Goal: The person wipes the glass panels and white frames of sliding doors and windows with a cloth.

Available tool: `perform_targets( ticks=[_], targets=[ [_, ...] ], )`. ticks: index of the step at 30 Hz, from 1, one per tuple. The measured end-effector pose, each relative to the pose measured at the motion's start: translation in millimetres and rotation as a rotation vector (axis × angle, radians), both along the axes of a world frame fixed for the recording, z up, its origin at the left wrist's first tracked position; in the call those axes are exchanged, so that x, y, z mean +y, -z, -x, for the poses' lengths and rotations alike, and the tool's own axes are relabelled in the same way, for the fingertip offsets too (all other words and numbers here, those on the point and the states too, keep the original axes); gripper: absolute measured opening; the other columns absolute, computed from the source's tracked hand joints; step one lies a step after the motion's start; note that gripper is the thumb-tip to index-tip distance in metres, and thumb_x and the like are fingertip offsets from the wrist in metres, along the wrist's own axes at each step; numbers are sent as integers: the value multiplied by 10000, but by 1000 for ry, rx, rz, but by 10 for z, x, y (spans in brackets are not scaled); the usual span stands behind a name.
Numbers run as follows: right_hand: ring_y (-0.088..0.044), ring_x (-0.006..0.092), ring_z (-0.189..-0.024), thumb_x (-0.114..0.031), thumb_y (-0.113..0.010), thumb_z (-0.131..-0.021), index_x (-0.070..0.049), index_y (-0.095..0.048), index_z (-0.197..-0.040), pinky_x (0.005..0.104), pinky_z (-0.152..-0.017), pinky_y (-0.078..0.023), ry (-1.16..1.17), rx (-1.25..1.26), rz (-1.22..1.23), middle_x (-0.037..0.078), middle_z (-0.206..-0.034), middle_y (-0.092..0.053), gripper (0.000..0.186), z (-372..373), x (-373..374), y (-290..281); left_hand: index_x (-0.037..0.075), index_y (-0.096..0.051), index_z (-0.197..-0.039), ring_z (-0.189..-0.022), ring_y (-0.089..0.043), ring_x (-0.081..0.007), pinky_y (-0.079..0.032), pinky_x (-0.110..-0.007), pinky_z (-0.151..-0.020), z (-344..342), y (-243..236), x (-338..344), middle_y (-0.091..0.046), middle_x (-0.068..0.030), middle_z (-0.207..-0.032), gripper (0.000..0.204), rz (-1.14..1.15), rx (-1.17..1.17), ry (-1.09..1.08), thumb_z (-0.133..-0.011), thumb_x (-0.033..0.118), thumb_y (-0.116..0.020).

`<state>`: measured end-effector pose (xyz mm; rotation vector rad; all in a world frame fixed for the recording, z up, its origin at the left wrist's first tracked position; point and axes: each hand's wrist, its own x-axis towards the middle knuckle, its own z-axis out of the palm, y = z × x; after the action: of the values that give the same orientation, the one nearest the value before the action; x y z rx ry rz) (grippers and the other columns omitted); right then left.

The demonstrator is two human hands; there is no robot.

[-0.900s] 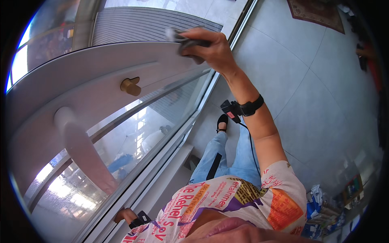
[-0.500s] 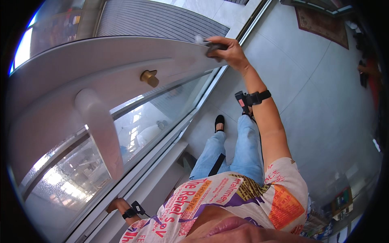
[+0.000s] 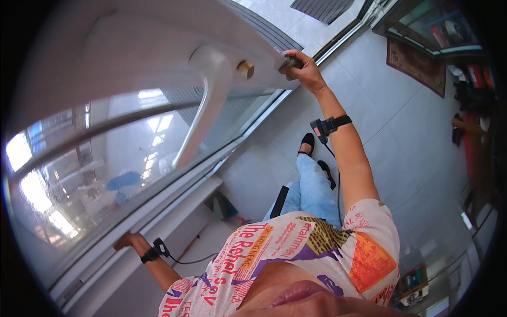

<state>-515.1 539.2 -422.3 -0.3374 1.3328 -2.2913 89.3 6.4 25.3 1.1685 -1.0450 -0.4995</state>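
At one o'clock, right fingers [image 3: 293, 54] grasp a dark cloth [image 3: 291, 64], likely light, soft, best bunched; left hand [image 3: 127, 241]: cannot tell.

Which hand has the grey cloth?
The right hand, near the brass-coloured knob, holds the grey cloth; the left hand, at the white frame, shows no cloth.

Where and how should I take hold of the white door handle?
Probably midway along the white handle, coming from the person's right: it is a long, slim lever, its free end angled well away from the brass knob beside its base.
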Motion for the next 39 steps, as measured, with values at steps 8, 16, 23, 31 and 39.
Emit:
perform_targets(
  ticks=[8,16,23,31,39],
  targets=[
    [-601,55,-818,-29,-826,-772,-73,-667,-1125,202,-723,-527,162,188,45,-29,-913,-656,390,-35,-44,-1081,-84,-484,-1200,-1099,-545,-306,-430,-457,-952,795,1243,1753,-540,-220,-1180,438,35,-718,-267,-937,225,-649],
    [-605,78,-827,-108,-833,-770,-67,-668,-1056,225,-752,-517,124,392,-113,-8,-931,-678,332,7,-124,-1121,41,-535,-1304,-1247,-487,-282,-379,-415,-1037,2877,1176,3805,-559,-146,-1277,402,638,-1166,858,-944,176,-652],
    [-598,66,-774,-163,-868,-736,-89,-670,-1029,225,-723,-518,9,454,-152,-29,-872,-669,361,-95,-160,-1061,34,-586,-1169,-939,-627,-341,-468,-427,-848,4062,1176,4313,-655,-145,-1000,288,817,-1244,835,-988,257,-588],
    [-674,245,-848,-151,-750,-883,-36,-586,-1097,382,-761,-572,380,-85,-263,101,-1005,-682,294,-270,63,-413,67,-531,-825,-515,-531,-270,-385,-370,-496,4238,1515,4167,-560,-73,-636,236,545,-1274,849,-1010,213,-548],
    [-582,334,-1151,-195,-306,-1081,22,-501,-1274,524,-995,-498,-175,-1123,515,211,-1285,-550,350,-673,-301,-1484,75,-530,-811,-539,-546,-303,-386,-387,-512,4315,1565,4248,-552,-85,-650,215,589,-1181,740,-977,204,-573]
  ],
)
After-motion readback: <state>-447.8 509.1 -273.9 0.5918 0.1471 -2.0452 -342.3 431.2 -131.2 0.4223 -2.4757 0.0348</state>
